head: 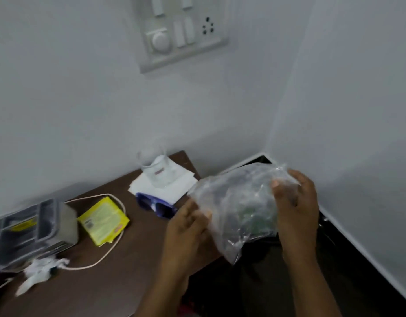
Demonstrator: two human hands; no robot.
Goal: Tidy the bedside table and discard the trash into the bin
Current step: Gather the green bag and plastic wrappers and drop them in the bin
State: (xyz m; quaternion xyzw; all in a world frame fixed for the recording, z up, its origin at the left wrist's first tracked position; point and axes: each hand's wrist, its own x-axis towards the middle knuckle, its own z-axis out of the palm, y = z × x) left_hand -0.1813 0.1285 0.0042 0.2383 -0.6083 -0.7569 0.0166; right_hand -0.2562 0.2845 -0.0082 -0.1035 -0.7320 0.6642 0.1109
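Observation:
A crumpled clear plastic bag (pixel 236 202) with something greenish inside hangs past the right edge of the brown bedside table (pixel 119 282), over a dark area by the wall corner. My left hand (pixel 188 227) grips its lower left side and my right hand (pixel 295 202) grips its upper right side. On the table lie a yellow packet (pixel 103 220), blue sunglasses (pixel 156 207), white crumpled paper (pixel 40 271), a beige cable (pixel 106 255) and a clear glass (pixel 156 170) standing on white paper sheets (pixel 174 186). The frame is blurred. No bin is clearly visible.
A grey organiser box (pixel 30 232) stands at the table's left end. A white switch panel (pixel 181 30) is on the wall above. The dark floor strip (pixel 334 271) runs along the right wall.

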